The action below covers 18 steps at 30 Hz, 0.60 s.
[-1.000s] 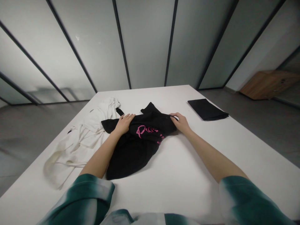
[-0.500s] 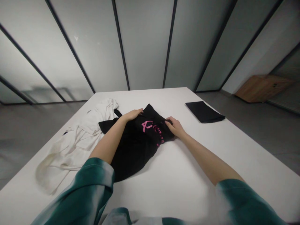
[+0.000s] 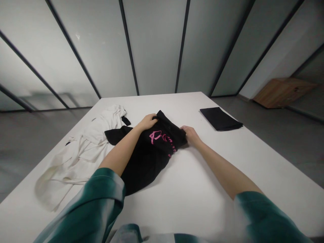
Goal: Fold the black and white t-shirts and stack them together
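A black T-shirt [image 3: 146,165] with pink lettering lies partly bunched on the white table, one sleeve-like flap spread to the left. At its far edge, my left hand [image 3: 149,122] is closed on a fold of the fabric; the fingertips are partly hidden. My right hand [image 3: 191,135] pinches the shirt's right edge, with its fingers mostly behind the cloth. Between the two hands the edge is lifted and folded over slightly, and the lettering is creased.
Crumpled white clothing [image 3: 86,148] covers the left side of the table [image 3: 202,195]. A neatly folded black cloth [image 3: 220,118] lies near the right edge. Beyond are frosted panels [image 3: 157,47] and a wooden cabinet [image 3: 280,92] on the floor.
My left hand has shifted slightly right and curled its fingers around the shirt's far edge. That edge now folds over toward me. My right hand has turned a little at the right edge.
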Tool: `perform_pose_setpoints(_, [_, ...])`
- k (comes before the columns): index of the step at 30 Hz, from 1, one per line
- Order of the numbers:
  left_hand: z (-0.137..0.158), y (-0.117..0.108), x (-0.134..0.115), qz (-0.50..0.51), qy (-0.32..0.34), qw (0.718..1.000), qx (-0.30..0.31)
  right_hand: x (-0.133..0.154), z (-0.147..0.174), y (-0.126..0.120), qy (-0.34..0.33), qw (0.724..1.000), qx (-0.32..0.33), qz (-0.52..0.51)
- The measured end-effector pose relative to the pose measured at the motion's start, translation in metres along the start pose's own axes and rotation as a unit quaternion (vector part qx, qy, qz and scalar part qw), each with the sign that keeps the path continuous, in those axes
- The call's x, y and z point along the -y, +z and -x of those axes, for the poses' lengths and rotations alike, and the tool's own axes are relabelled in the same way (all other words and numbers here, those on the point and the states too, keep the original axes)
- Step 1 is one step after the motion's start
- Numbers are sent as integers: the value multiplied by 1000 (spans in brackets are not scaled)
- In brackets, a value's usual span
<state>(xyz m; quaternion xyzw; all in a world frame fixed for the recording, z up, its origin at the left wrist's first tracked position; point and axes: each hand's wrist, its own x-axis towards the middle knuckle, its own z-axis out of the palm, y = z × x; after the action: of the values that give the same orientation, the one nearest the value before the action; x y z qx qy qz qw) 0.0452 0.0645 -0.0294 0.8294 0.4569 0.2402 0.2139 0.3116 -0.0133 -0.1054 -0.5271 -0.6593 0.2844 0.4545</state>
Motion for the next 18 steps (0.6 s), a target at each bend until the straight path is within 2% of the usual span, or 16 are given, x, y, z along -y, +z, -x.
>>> perform_pose_setpoints(2, [4, -11, 12, 27, -29, 998, -55, -6, -2, -1, 10, 998, 62, -19])
perform_pose_setpoints(4, [11, -20, 22, 56, -67, 994, -73, -9, -3, 1, -23, 993, 117, 14])
perform_pose_setpoints(7, [25, -21, 34, 89, -134, 986, -53, -6, 0, 7, -98, 969, 172, 146])
perform_pose_setpoints(11, [46, -2, 38, 14, -211, 977, 0, 8, 2, 12, -129, 938, 181, 265])
perform_pose_setpoints(14, [55, 15, 31, -22, -194, 981, 10, 18, 0, 4, -106, 927, 214, 289])
perform_pose_setpoints(16, [56, 23, 20, 13, -155, 988, 23, 25, -2, -12, -57, 925, 246, 284])
perform_pose_setpoints(18, [54, 28, 5, 85, -112, 988, 61, 31, -3, -38, 8, 929, 267, 256])
